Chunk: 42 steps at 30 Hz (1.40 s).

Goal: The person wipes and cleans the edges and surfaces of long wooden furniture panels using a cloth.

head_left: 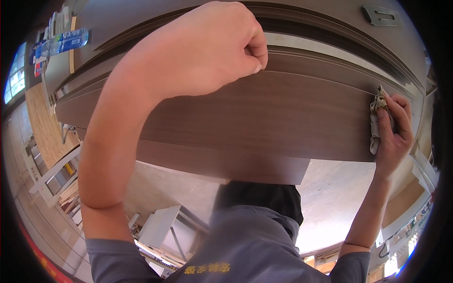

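A long dark brown wood-grain panel point(264, 113) lies across in front of me, with a thin line running along its far side. My left hand point(226, 45) is over the far edge, its fingers curled in and the thumb tip down at that line. Whatever those fingers pinch, if anything, is hidden. At the panel's right end, my right hand point(396, 122) grips a crumpled, pale greyish cloth point(376, 120) between thumb and fingers, against the end edge. Below the long panel's near edge, another brown board point(226, 162) shows.
Beyond the panel, more dark brown strips point(325, 35) run parallel. A flat grey piece with a slot point(380, 17) rests at the far right. A water bottle point(66, 42) lies far left, above a light wooden board point(45, 122). A grey-white stand point(163, 228) is on the floor.
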Available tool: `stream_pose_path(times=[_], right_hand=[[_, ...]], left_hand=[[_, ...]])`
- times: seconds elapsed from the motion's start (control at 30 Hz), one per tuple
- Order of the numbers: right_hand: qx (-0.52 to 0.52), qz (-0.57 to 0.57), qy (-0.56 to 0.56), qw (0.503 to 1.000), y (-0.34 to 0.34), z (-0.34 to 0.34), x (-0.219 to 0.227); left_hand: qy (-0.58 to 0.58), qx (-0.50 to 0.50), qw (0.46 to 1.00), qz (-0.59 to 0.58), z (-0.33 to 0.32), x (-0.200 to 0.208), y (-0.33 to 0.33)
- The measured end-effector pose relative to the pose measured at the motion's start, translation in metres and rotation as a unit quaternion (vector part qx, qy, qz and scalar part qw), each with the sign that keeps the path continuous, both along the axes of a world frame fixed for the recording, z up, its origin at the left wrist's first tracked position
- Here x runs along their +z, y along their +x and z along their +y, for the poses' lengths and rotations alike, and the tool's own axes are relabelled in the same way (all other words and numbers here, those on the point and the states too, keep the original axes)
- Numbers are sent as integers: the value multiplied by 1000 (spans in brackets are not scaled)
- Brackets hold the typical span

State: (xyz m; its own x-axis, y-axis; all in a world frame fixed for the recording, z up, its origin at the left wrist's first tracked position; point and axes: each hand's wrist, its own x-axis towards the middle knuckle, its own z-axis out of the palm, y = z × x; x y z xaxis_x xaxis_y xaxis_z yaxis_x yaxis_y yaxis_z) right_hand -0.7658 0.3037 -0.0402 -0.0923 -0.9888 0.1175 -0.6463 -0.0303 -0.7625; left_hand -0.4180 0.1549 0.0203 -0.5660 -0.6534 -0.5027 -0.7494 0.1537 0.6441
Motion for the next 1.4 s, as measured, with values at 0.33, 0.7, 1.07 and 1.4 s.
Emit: stream_pose_path(times=[0.33, 0.7, 1.07, 1.4], right_hand=[[2, 205, -97, 974, 19, 5, -2], [222, 201, -66, 952, 316, -14, -13], [-106, 352, 14, 930, 29, 24, 1], [-99, 312, 27, 944, 36, 90, -6]], left_hand=[[-177, 75, 981, -18, 46, -3, 42], [-436, 188, 863, -175, 117, -92, 229], [-445, 200, 847, -210, 109, -102, 223], [-450, 190, 842, -230, 108, -105, 227]])
